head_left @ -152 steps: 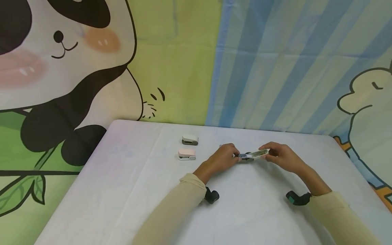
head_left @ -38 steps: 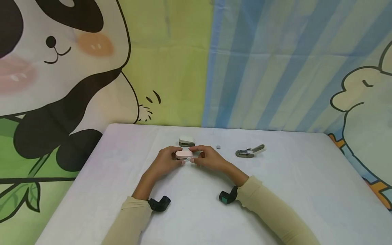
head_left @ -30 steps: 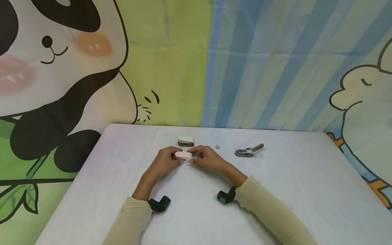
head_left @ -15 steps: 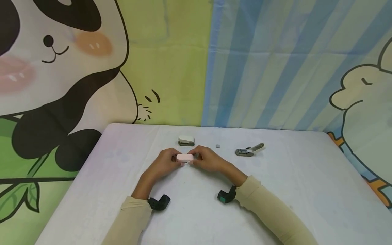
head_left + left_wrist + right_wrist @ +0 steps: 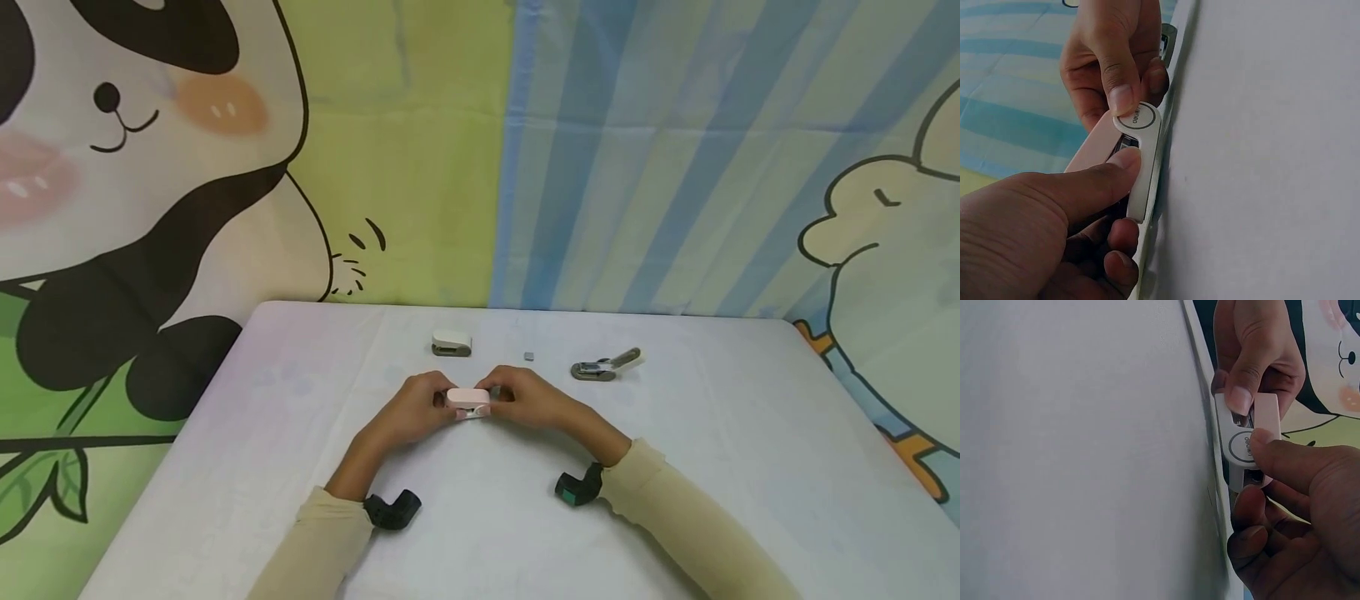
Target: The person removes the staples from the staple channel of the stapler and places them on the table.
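Note:
A small pink-and-white stapler (image 5: 468, 398) is held between both hands over the middle of the table. My left hand (image 5: 412, 408) grips one end; in the left wrist view its thumb presses at the gap between the pink top (image 5: 1094, 147) and the white base (image 5: 1143, 187). At the other end, my right hand (image 5: 534, 402) pinches the stapler, its thumb beside the round lettered hinge disc (image 5: 1241, 447). Dark metal inner parts show in the gap. Fingers hide much of the far side.
Behind the hands stands a white-topped grey stapler (image 5: 452, 343). A small grey block, likely staples (image 5: 528, 356), lies to its right. Farther right, another grey stapler (image 5: 596, 370) lies with its top swung up. The white-covered table (image 5: 480, 517) meets a printed cloth backdrop (image 5: 405, 167).
Both hands have left the opened grey stapler, which now lies on the table, and taken the pink one. Over the last second, the pink stapler has come slightly nearer and right.

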Demonstrator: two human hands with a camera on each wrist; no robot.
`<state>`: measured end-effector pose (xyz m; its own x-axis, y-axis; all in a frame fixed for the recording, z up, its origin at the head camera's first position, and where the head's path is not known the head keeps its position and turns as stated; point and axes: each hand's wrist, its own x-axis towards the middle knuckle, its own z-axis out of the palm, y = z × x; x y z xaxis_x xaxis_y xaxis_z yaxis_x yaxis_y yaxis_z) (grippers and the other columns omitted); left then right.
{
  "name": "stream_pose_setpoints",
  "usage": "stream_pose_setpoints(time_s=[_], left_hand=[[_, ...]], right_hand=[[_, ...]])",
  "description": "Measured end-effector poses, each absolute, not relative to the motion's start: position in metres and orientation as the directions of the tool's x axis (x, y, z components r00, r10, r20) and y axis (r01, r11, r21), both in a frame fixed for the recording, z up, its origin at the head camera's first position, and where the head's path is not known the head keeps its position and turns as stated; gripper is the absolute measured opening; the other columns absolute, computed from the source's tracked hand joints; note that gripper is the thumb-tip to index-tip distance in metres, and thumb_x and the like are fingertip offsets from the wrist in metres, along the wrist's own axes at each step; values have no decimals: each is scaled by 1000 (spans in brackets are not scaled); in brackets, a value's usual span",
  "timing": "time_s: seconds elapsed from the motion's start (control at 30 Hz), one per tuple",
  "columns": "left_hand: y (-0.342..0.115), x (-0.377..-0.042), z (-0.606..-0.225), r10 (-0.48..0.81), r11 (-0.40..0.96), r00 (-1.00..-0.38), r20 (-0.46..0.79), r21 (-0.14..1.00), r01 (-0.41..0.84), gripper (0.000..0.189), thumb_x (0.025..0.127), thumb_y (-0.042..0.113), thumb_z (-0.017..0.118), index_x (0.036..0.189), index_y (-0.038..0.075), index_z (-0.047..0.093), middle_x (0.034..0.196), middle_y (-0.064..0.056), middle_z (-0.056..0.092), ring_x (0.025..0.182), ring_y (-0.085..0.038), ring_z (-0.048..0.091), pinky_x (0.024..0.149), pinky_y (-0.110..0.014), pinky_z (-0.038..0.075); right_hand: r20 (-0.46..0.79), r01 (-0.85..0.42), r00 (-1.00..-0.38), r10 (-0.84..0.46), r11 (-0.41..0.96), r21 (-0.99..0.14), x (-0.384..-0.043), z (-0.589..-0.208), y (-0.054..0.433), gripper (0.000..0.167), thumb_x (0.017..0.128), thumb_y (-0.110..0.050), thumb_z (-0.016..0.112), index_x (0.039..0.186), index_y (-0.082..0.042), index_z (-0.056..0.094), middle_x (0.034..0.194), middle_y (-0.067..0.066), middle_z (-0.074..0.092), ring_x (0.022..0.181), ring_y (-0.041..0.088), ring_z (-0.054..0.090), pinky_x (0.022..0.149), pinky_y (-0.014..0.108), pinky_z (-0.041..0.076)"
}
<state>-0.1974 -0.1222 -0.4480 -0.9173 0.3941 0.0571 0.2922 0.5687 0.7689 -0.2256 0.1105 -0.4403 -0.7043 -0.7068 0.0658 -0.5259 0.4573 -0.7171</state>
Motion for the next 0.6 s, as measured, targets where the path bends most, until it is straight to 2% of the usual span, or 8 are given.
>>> stream_pose_setpoints(time_s=[0.27, 0.6], left_hand=[[-111, -187, -451, 443, 547, -894, 71, 768, 333, 16, 83, 10, 77, 98, 4, 71, 83, 2, 57, 71, -13, 51, 61, -28, 44], [-102, -174, -445, 490, 527, -867, 85, 764, 372, 16, 84, 7, 76, 99, 4, 71, 83, 3, 57, 73, -12, 51, 62, -28, 44]], right_hand=[[57, -521, -684, -727, 432, -736, -216, -439, 128, 27, 91, -19, 71, 115, -10, 67, 97, -4, 60, 65, 9, 47, 59, 26, 42], [83, -560, -683, -726, 446, -698, -199, -434, 140, 24, 90, -22, 73, 112, -15, 70, 100, -8, 61, 66, 9, 49, 59, 26, 43]])
